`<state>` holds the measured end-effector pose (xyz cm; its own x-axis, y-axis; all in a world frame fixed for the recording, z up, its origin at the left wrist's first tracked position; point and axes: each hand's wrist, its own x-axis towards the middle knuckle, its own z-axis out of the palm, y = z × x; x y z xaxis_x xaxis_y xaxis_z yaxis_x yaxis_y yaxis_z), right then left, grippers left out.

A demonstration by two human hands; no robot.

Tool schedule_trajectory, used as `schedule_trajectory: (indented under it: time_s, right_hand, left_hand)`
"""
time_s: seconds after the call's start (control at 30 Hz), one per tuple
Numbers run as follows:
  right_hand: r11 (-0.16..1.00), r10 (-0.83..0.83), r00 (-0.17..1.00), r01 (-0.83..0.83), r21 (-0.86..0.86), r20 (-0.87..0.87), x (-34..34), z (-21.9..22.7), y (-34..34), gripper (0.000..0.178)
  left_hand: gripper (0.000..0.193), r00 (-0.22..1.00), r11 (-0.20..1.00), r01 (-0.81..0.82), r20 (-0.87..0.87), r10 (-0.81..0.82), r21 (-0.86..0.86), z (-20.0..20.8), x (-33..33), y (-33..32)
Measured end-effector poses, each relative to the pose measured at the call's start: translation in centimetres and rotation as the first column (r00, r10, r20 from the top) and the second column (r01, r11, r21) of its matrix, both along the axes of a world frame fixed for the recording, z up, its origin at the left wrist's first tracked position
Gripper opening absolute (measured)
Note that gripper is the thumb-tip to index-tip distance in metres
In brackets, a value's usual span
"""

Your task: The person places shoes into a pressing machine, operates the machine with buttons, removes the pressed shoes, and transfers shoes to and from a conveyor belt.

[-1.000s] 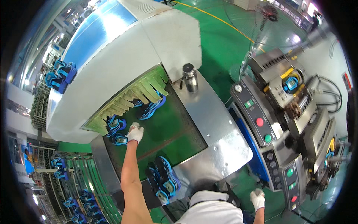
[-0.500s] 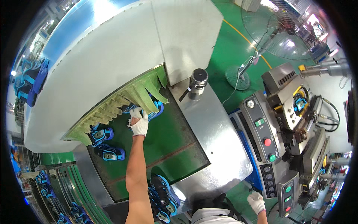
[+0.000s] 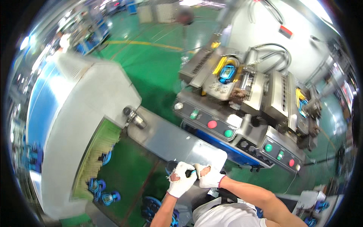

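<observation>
My hands wear white fingerless-patched knit gloves and are close together in front of my body. The left hand (image 3: 182,181) is closed around a dark shoe (image 3: 171,166) with blue trim, mostly hidden by the gloves. Pressed up beside it, the right hand (image 3: 208,177) has its fingers curled in on the same shoe, where a bit of bright blue shows. Both hands are over the near end of the steel ledge (image 3: 166,142), which runs beside the green conveyor belt (image 3: 128,179).
A grey machine housing (image 3: 72,125) with a green strip curtain (image 3: 96,151) covers the belt's left side; several blue-black shoes (image 3: 109,198) lie by it. A metal cylinder (image 3: 135,118) stands on the ledge. At right is a press machine (image 3: 227,125) with coloured buttons and a clamped shoe (image 3: 227,73).
My view has swung right toward the press. The left hand has come away from the curtain with a shoe, and the right hand has risen from my side to meet it.
</observation>
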<state>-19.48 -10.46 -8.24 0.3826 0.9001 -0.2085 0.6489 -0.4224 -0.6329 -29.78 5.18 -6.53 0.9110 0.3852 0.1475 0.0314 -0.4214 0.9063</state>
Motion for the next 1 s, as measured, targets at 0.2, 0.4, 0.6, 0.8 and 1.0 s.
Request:
schedule_trajectory:
  time_s: [0.2,0.4,0.6,0.8,1.0]
  right_hand:
    - [0.885,-0.459,0.816,0.455,-0.1,-0.351,5.5,11.2,-7.1,0.071]
    - [0.532,-0.255,-0.03,0.83,-0.167,-0.966,8.4,11.7,-19.7,0.062]
    - [0.27,0.017,-0.171,0.949,-0.161,-0.985,10.8,9.6,-27.2,0.075]
    - [0.031,-0.205,-0.229,0.97,-0.24,-0.952,13.0,13.4,-28.9,0.059]
    - [-0.01,-0.281,-0.248,0.967,-0.256,-0.927,14.6,14.2,-27.1,0.044]
  left_hand:
    - [0.036,0.93,0.926,0.347,0.075,-0.361,0.148,14.1,11.2,-3.1]
    - [0.051,0.963,0.923,0.018,0.242,-0.119,0.384,17.1,27.8,-1.0]
    - [0.069,0.989,0.791,0.15,-0.078,-0.129,0.594,11.3,48.0,1.3]
    - [0.088,0.96,0.804,0.064,-0.257,0.113,0.591,3.8,58.0,-0.7]
    - [0.092,0.882,0.796,0.193,-0.457,0.115,0.573,8.3,61.0,1.8]
